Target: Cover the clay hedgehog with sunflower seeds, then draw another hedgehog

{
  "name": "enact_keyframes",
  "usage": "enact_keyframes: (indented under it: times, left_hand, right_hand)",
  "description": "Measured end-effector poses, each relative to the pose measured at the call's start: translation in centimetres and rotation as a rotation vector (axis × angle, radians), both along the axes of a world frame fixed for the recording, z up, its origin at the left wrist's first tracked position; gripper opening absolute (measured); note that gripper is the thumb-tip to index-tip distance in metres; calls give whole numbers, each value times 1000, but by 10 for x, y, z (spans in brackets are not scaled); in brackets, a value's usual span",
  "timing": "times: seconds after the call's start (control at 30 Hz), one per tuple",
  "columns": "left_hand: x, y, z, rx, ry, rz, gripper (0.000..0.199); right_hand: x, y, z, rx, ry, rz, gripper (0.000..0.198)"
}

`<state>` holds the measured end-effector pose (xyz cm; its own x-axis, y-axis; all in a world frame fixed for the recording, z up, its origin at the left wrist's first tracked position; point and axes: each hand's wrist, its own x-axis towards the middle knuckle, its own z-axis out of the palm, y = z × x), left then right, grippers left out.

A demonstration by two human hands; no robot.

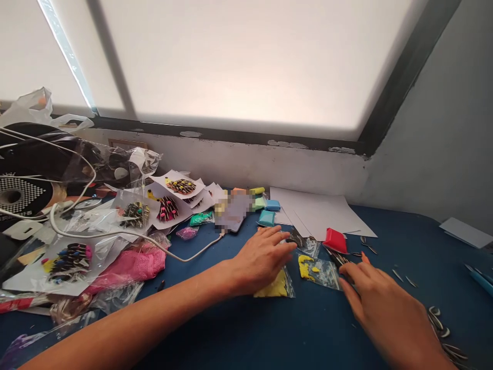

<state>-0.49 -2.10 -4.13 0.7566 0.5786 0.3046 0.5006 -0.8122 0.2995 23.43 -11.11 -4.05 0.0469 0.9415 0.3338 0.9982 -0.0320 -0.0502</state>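
My left hand [264,259] lies palm down with its fingers stretched out. Under it is a bag of yellow clay [273,289], partly covered by the hand. Just right of that hand lies a small clear zip bag [321,273] with bits of yellow clay in it. My right hand [385,303] has its fingers bent and its thumb and index finger close together at the right end of this bag, beside striped sunflower seeds [336,258]. What its fingertips hold is hidden. A red clay packet [335,240] sits just beyond, and a small orange piece [365,258] shows by the fingers.
White paper sheets [319,210] lie by the wall. Blue clay packets [266,218] and a phone [234,216] on a white cable [185,257] are at centre. Seed-covered hedgehog pictures [167,208] and plastic bags crowd the left. Loose seeds [437,321] lie at right.
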Motion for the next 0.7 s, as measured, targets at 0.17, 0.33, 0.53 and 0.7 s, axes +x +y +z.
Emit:
enact_keyframes:
  times: [0.17, 0.33, 0.53, 0.7]
  left_hand:
    - [2, -17, -5, 26, 104, -179, 53]
    - [-4, -1, -10, 144, 165, -110, 34]
    - [9, -8, -4, 153, 121, -141, 36]
    - [12, -14, -8, 125, 81, -189, 31]
  right_hand:
    - [18, 5, -7, -20, -145, -101, 18]
    - [19, 8, 11, -93, -211, -117, 18]
    - [-7, 53, 35, -207, -262, -64, 29]
    - [-25, 106, 31, -214, -301, -31, 38]
